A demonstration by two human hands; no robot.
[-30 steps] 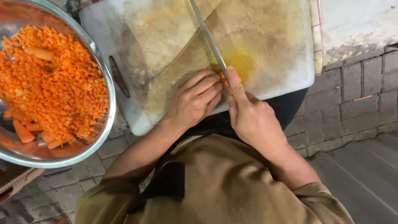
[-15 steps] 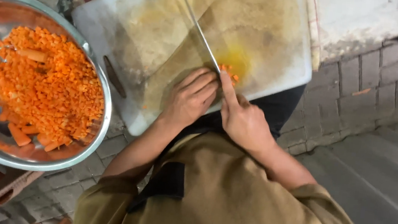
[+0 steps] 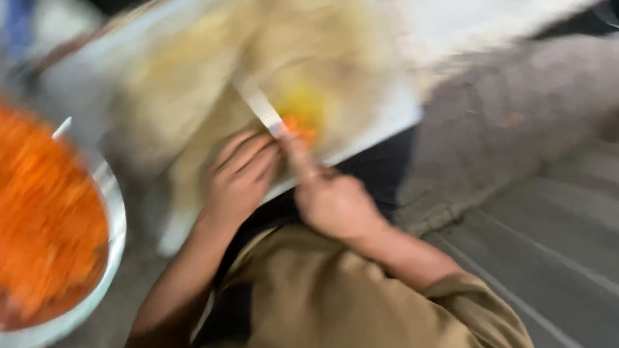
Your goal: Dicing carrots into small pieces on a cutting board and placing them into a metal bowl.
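Head view, blurred: the right hand [image 3: 334,201] grips a knife [image 3: 259,105] over a small orange carrot piece [image 3: 301,129] on the cutting board [image 3: 178,87]. The left hand [image 3: 240,177], fingers curled, steadies it just beside the blade; a slip could nick those fingertips.

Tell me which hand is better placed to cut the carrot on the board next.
Probably the right hand: it grips the knife, whose blade lies by the carrot on the board. The left hand rests beside the blade, with no tool.
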